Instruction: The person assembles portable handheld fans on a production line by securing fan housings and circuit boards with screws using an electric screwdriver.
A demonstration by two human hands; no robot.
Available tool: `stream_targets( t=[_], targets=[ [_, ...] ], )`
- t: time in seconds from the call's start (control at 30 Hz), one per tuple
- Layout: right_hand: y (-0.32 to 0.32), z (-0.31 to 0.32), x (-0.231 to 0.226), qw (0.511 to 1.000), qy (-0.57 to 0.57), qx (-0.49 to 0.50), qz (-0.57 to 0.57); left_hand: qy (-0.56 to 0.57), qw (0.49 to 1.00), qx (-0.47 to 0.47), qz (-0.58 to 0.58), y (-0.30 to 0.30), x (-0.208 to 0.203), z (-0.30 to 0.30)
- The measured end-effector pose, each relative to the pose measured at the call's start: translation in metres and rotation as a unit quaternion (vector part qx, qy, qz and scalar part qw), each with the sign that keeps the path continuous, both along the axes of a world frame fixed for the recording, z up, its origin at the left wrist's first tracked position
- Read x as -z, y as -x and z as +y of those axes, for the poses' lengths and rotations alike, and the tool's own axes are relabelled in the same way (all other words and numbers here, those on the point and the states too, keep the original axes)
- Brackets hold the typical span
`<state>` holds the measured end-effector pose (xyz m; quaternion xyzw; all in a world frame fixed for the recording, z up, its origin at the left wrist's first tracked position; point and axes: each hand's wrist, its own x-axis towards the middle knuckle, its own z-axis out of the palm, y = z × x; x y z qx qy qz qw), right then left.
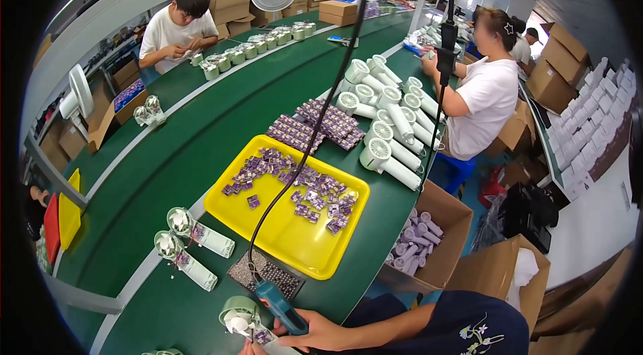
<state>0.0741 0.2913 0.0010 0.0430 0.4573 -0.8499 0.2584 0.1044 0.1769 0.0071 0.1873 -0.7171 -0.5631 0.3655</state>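
Note:
My right hand (pixel 320 333) is wrapped round a teal electric screwdriver (pixel 282 308), whose black cord rises out of the top of the view. The tool lies across an opened handheld fan (pixel 238 309), pale green with white blades and a small purple circuit board (pixel 263 335). Only the fingertips of my left hand (pixel 250 348) show at the lower edge, closed against the fan's near side. Just beyond is a tray of small metal screws (pixel 284 281). Two opened fans with white handle shells (pixel 213 240) lie to the left.
A yellow tray (pixel 218 211) with loose purple circuit boards stands ahead, beside stacked board panels (pixel 328 120). Several assembled fans (pixel 402 171) line the right edge, above a cardboard box (pixel 450 221) of lilac parts. Co-workers (pixel 487 97) sit along the green table.

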Motion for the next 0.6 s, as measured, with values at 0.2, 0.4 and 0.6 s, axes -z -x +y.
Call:
stream_targets(
  t=[0.2,0.4,0.6],
  targets=[
    [0.0008,-0.0006,0.0069,1.000,-0.001,0.025,-0.017,-0.042,0.999,0.016,-0.012,0.0049,0.0068,-0.0002],
    [0.0026,-0.0027,0.0065,0.999,0.007,0.028,-0.024,-0.058,0.998,0.003,-0.029,0.0066,0.0091,-0.0014],
    [0.0007,0.0011,0.0046,1.000,-0.001,0.021,-0.021,-0.037,0.999,0.017,-0.024,0.0058,0.0074,-0.0008]
  ],
)
